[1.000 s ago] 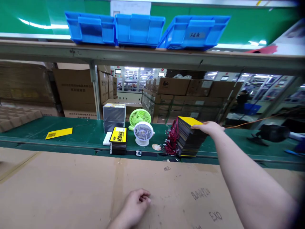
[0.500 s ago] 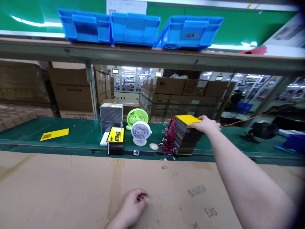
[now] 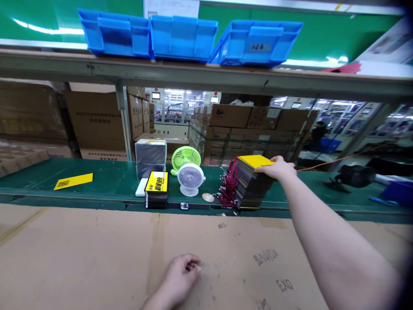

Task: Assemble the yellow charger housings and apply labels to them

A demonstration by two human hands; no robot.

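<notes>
Hidden: fingertips of right hand (image 3: 278, 168) covering the edge of top card (image 3: 253, 160), grip impossible to tell; left wrist running off frame.
Surface: cardboard (image 3: 80, 258) covering the near bench; green belt (image 3: 109, 181) running behind it, bins (image 3: 183, 34) sitting overhead.
Stack (image 3: 253, 191): standing on the belt right of the fan (image 3: 191, 178), right hand resting on its yellow top card.
Left hand (image 3: 182, 273): lying curled closed on cardboard, holding nothing.

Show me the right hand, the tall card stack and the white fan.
right hand (image 3: 278, 168), head view, back of the hand.
card stack (image 3: 253, 189), head view, dark front side.
white fan (image 3: 189, 177), head view, front grille.
</notes>
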